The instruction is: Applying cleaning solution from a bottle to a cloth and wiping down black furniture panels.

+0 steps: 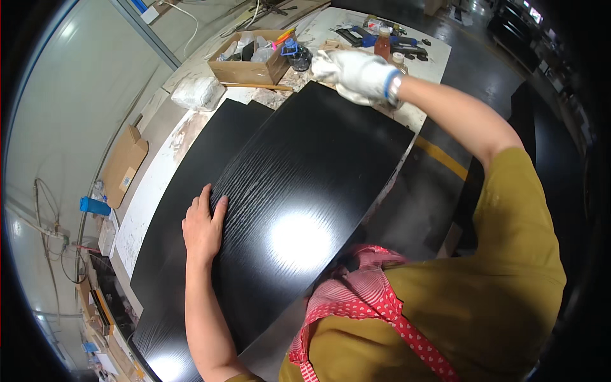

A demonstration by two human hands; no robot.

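Observation:
A large glossy black panel (299, 165) with a wood-grain texture lies across the table in front of me. It overlaps another black panel (184, 172) on its left. My left hand (205, 223), bare, rests at the upper panel's left edge, its fingers stretched out and the thumb apart. At the far end of the panel is my right hand (356, 73), in a white glove and slightly blurred. Its fingers look curled in; whatever they hold, if anything, is hidden. Just left of the glove stands a dark bottle with a blue handle (296, 56).
On the white table (435, 56) are a cardboard box (248, 72) of plastic bags, a wooden stick (258, 86) and a white wrapped bundle (198, 94). Beyond the glove stand a reddish-brown bottle (382, 46) and blue tools (404, 42). A cardboard piece (125, 162) lies left.

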